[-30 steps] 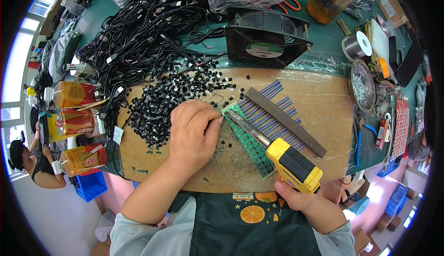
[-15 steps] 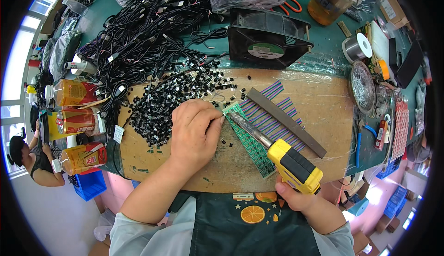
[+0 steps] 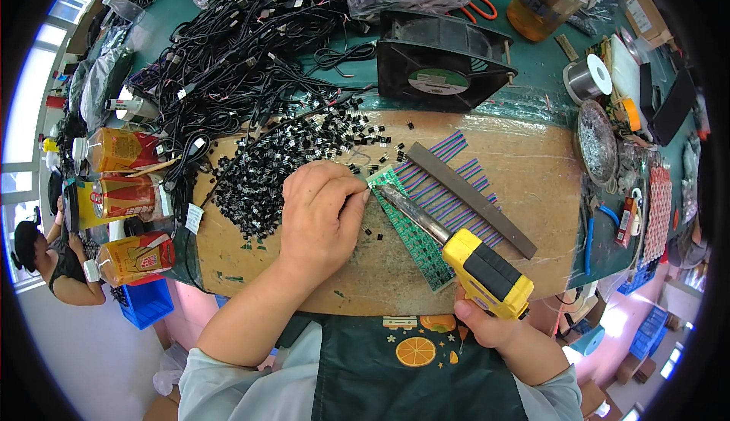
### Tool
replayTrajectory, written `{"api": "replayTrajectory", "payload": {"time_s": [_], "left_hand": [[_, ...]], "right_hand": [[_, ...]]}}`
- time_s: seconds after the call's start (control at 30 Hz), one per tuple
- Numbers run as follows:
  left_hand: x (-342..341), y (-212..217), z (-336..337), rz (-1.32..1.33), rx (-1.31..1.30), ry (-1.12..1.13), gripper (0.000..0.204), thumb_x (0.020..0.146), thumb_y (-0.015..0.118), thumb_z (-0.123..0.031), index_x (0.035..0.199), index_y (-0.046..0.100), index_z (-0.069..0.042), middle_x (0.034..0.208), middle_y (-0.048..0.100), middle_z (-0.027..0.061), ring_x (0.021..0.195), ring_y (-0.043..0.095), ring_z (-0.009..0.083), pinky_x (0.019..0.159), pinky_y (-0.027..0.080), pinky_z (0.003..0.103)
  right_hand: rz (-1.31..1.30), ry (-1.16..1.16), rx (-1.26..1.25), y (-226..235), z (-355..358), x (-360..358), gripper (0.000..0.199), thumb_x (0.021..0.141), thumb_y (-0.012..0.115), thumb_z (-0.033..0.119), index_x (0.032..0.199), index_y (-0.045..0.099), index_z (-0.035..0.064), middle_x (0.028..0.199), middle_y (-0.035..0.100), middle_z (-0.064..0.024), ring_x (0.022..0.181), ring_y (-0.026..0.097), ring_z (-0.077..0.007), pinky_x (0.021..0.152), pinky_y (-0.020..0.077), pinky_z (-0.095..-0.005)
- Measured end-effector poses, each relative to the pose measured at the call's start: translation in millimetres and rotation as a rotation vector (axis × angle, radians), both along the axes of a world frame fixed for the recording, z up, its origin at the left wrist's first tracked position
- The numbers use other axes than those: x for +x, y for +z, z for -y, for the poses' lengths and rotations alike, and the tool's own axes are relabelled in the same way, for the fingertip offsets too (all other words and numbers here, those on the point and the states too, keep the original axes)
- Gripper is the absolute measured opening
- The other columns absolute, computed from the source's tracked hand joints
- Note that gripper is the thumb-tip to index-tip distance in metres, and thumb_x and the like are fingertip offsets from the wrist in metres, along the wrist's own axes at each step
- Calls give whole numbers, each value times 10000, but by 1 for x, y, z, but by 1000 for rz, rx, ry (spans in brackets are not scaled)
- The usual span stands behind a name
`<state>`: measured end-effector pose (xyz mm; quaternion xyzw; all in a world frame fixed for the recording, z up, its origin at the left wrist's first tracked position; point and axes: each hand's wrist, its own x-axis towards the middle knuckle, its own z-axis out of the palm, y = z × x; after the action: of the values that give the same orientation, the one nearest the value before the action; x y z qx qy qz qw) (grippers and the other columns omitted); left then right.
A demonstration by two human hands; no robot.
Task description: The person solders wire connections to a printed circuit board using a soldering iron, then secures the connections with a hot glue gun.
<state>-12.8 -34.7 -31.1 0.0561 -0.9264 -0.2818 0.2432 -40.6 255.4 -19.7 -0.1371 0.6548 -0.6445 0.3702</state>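
My right hand point(image 3: 490, 328) grips a yellow and black soldering gun point(image 3: 487, 273). Its long metal tip reaches up and left to the top end of a green circuit board point(image 3: 414, 231). At that same end my left hand point(image 3: 323, 212) is closed in a pinch; what lies between its fingertips is too small to make out. Purple and blue striped ribbon wires point(image 3: 447, 185) run from the board's right side under a flat brown bar point(image 3: 471, 201). Left of my hand spreads a heap of small black components point(image 3: 255, 185) with metal pins.
Behind the wooden work board point(image 3: 547, 193) stands a black fan point(image 3: 445, 64). A tangle of black cables point(image 3: 236, 56) covers the back left. Drink bottles point(image 3: 125, 150) line the left edge. At right are a solder spool point(image 3: 585, 79) and a metal dish point(image 3: 597, 140). Another person point(image 3: 57, 261) sits far left.
The soldering gun's body has shifted very slightly to the right, while its tip stays at the board's top end. My left hand keeps its pinch in the same place.
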Motion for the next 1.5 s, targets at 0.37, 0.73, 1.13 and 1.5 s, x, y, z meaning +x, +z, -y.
{"api": "replayTrajectory", "payload": {"time_s": [0.37,0.73,1.13,1.5], "left_hand": [[0,0,0,5,12,6,133,786,760,-16,877,681,-72,959,661,64,975,625,271,889,457,385],[1,0,-1,7,5,15,139,781,766,-19,880,682,-70,964,660,67,982,628,277,892,462,391],[0,0,-1,4,4,15,143,779,765,-12,877,679,-70,961,660,64,975,627,272,882,462,389],[2,4,-2,-32,-46,19,138,777,768,-6,887,697,-49,950,668,70,954,637,275,865,484,394]], "right_hand": [[-37,88,6,-5,-7,2,371,928,660,94,1263,532,-3,795,587,-40,674,541,-117,583,435,-267],[37,-18,-34,3,7,-2,300,845,740,-3,1115,611,15,836,613,-7,692,565,-67,622,468,-247],[18,-42,-24,5,10,-1,254,874,730,42,1104,623,20,824,610,-16,663,566,-94,599,460,-266],[-99,-466,-168,0,-32,-7,729,838,817,272,1368,429,-43,651,524,-30,505,491,-138,465,392,-281]]}}
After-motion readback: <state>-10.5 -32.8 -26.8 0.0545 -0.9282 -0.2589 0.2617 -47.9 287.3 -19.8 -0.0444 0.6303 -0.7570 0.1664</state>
